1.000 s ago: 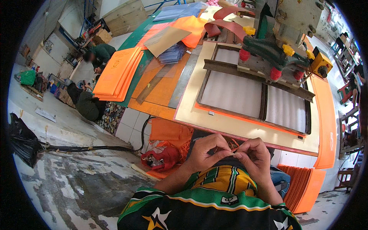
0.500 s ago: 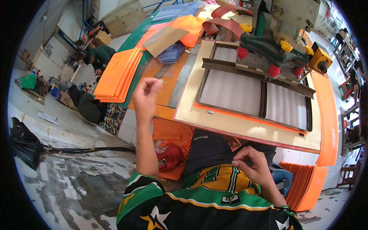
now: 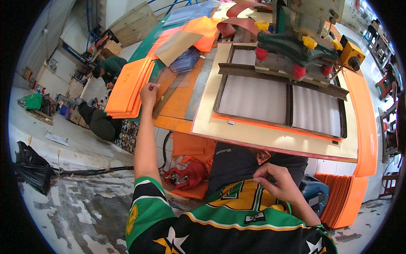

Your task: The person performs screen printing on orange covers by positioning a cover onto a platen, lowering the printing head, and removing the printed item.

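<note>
My left hand point(image 3: 149, 94) is closed in a pinch over the table's left side, beside a stack of orange printed folders point(image 3: 129, 86). What its fingers hold, if anything, I cannot make out. A dark, see-through strip point(image 3: 165, 99) lies just right of it, smeared. Above my lap is my right hand point(image 3: 277, 182), its fingers curled toward the thumb with nothing visible in them. In front of me a dark metal frame point(image 3: 289, 106) with white foam panels point(image 3: 253, 99) rests on a cream board point(image 3: 203, 120). An orange sheet's edge point(image 3: 270, 127) shows beneath the frame.
A green press head point(image 3: 292, 51) with red and yellow knobs stands over the frame's far side. Clear sheets point(image 3: 186, 61) and a tan sheet point(image 3: 177, 46) lie at the back left. Several orange folders point(image 3: 338, 199) stand low at right. Another person point(image 3: 112, 70) crouches at far left.
My left hand has moved left and slightly down, from over the wooden table part to beside the folder stack. My right hand stays nearly in place. The view has shifted slightly.
</note>
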### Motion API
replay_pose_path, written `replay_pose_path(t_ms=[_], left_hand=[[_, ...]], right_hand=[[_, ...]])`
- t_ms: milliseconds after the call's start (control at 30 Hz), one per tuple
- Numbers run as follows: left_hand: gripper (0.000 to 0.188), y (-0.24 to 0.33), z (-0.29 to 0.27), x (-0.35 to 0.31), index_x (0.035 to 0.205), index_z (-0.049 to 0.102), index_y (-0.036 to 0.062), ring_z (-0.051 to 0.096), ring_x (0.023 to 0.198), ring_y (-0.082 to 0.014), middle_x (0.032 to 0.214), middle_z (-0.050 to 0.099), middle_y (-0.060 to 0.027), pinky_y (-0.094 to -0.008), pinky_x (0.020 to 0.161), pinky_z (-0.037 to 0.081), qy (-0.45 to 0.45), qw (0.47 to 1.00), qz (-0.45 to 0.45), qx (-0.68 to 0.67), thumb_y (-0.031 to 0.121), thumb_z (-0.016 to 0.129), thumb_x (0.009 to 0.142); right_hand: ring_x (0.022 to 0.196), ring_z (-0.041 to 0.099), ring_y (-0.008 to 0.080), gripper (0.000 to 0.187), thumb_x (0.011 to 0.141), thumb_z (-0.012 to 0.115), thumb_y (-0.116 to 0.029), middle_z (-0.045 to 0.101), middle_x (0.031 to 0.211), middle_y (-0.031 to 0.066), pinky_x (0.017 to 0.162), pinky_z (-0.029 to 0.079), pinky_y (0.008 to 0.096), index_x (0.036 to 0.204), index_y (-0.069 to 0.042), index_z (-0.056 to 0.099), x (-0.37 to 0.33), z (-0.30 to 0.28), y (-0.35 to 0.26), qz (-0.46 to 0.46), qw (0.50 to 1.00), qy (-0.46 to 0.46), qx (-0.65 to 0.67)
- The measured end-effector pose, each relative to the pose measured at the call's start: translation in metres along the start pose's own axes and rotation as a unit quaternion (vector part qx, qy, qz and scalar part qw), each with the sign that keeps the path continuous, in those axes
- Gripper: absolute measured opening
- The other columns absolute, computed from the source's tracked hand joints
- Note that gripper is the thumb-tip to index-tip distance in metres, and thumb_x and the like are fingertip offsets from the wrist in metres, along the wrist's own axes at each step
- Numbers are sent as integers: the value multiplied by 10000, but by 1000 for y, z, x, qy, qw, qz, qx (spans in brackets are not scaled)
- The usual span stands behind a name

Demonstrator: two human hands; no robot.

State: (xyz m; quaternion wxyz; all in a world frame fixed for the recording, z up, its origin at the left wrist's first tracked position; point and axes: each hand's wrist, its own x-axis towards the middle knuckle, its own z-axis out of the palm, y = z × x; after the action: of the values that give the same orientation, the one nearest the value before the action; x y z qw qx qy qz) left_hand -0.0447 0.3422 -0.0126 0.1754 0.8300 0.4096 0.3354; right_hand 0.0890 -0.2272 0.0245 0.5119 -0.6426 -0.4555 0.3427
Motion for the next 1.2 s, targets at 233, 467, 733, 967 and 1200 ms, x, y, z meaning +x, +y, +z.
replay_pose_path(t_ms=[233,467,733,967,1200], left_hand=[[256,6,-2,-2,826,672,27,643,729,-245,771,668,-109,-383,656,492,-41,997,-28,66,271,710,895],[248,5,-3,-1,895,704,33,674,835,-276,856,697,-131,-401,723,514,-70,992,-34,98,281,692,901],[281,-26,-4,8,991,695,-26,684,871,-268,931,713,-173,-373,783,505,-74,997,20,25,238,660,900],[340,7,-28,-21,1157,637,-32,631,964,-225,1102,677,-127,-328,861,494,76,991,104,-34,261,603,987],[328,99,-35,-120,1155,645,-32,630,937,-191,1103,683,-114,-321,842,495,167,976,130,-52,255,574,1013]], right_hand=[[743,665,220,100,865,706,-59,676,863,106,655,513,310,934,-12,651,-2,2,5,-11,999,4,-43],[757,669,233,111,868,697,-57,674,874,110,661,518,332,953,-11,644,-2,6,13,-25,998,5,-50],[846,680,305,137,890,657,-110,668,926,126,726,538,387,1009,-48,630,-5,0,23,-64,992,-33,-105],[842,678,290,169,920,638,-141,670,913,126,715,529,392,1055,-42,614,-10,-14,29,-80,993,-42,-75],[853,677,150,209,956,642,-134,681,982,86,714,534,276,1134,-25,636,-42,-93,-22,-106,994,-20,17]])
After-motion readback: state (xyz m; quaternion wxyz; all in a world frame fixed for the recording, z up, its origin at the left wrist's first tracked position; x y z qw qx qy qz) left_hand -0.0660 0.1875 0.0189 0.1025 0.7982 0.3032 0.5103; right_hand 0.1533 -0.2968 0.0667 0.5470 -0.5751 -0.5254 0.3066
